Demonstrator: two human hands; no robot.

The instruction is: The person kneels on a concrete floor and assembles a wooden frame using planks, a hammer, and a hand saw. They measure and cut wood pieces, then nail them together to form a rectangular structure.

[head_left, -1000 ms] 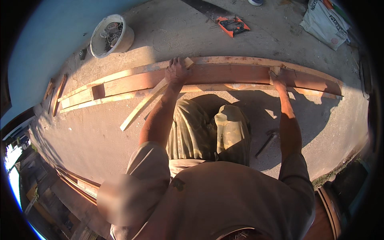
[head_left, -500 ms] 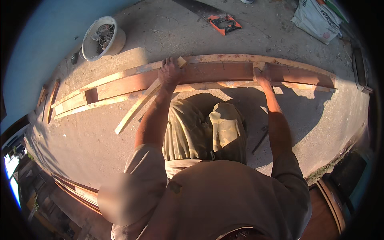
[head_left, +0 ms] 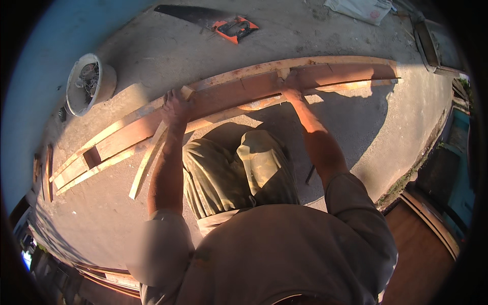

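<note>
Across the ground in front of my knees lies a long, narrow wooden frame [head_left: 254, 67], two pale rails with a reddish-brown panel [head_left: 223, 95] between them. My left hand [head_left: 176, 108] is closed around a loose pale wooden slat [head_left: 146, 170] that crosses the frame at a slant. The slat's upper end shows beyond the fingers, and its lower end points back toward me. Farther right, my right hand [head_left: 292, 90] grips a short wooden crosspiece [head_left: 283, 73] set between the rails; its fingertips are partly in shadow.
Beyond the frame lies a handsaw [head_left: 235, 30] with an orange and black handle. A white bucket [head_left: 104, 84] of scraps stands at the left, near short wood strips [head_left: 49, 173]. A white sack [head_left: 363, 10] lies far right. Boards [head_left: 422, 244] sit behind me, at right.
The view has swung, so the frame, saw and bucket appear farther left. Both hands keep their places on the slat and crosspiece, with no clear movement along the frame.
</note>
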